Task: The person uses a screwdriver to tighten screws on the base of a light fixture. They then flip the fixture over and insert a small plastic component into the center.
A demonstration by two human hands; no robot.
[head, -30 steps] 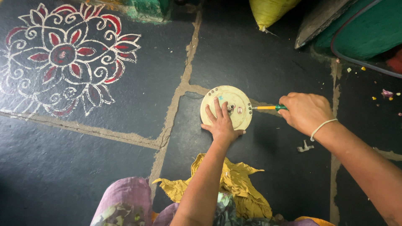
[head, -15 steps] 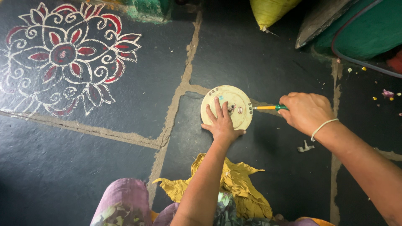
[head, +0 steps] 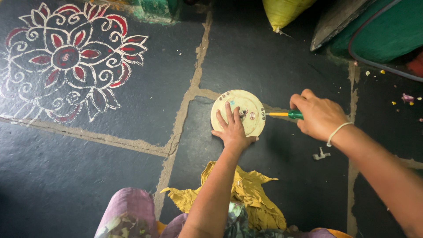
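Dark stone floor, large slabs, pale mortar joints running between them. Upper left of the floor: a chalk flower pattern, white outlines with red petals.

Upper right edge: a green rounded tub with a dark hoop along it, a grey slab leaning beside it, and a yellow sack just to its left.

Bottom centre: a crumpled yellow cloth lying on the floor, near the person's knees, partly under the left forearm.

Centre: a cream round disc flat on the floor, sitting across a mortar joint. Small metal fittings near its middle; detail too small to read.

Left hand: palm down, fingers spread, pressing on the lower half of the disc. Grip apart, clamped on nothing.

Right hand, thin white band at the wrist: grip together around the green handle of a screwdriver. The yellow shaft lies nearly level, tip at the disc's right rim.

Small grey metal piece on the floor below the right hand, apart from the disc. Tiny yellow and pink scraps at far right.
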